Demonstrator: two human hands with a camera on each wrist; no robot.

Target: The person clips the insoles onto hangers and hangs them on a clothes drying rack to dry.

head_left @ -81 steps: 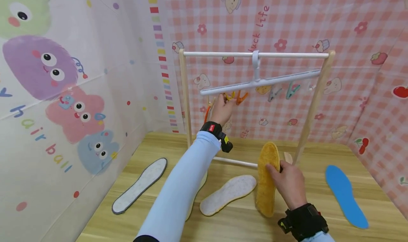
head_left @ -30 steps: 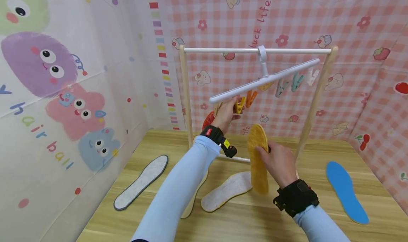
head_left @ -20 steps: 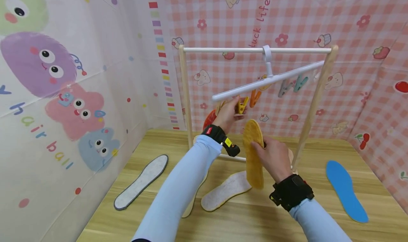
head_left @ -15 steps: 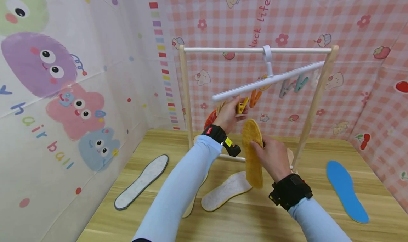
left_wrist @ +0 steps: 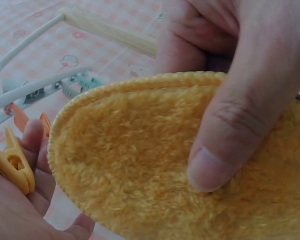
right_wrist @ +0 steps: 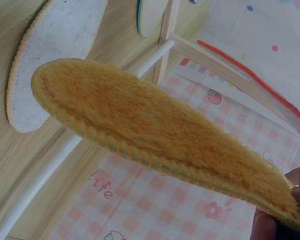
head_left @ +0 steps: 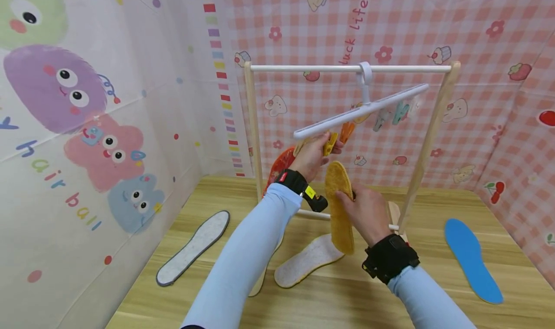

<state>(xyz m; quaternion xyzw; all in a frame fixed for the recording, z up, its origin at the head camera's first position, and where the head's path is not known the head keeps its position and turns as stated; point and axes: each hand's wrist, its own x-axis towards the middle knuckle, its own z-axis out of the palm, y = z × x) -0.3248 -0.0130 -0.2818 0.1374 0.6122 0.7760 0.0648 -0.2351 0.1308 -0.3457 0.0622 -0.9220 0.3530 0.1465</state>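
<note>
In the head view, the person's right hand (head_left: pixel 368 211) pinches a fuzzy yellow insole (head_left: pixel 339 225) between thumb and fingers, tilted nearly upright in front of the rack. The left hand (head_left: pixel 310 158) has its fingers curled round a yellow clip (head_left: pixel 330 143) beneath the lower end of a slanting hanger (head_left: pixel 329 122); how hard they squeeze cannot be told. The insole's top edge sits near that clip, with an orange clip (head_left: pixel 347 132) just beside. Open room lies between the right hand and the right post (head_left: pixel 427 151).

In the left wrist view, the right thumb presses flat on the pile, and the rounded, stitched edge overlaps the left fingers; contact there cannot be told.

In the right wrist view, the insole's far end extends free, overlapping a grey insole (right_wrist: pixel 60 45) and the rack's white lower bar (right_wrist: pixel 37 187).
</note>
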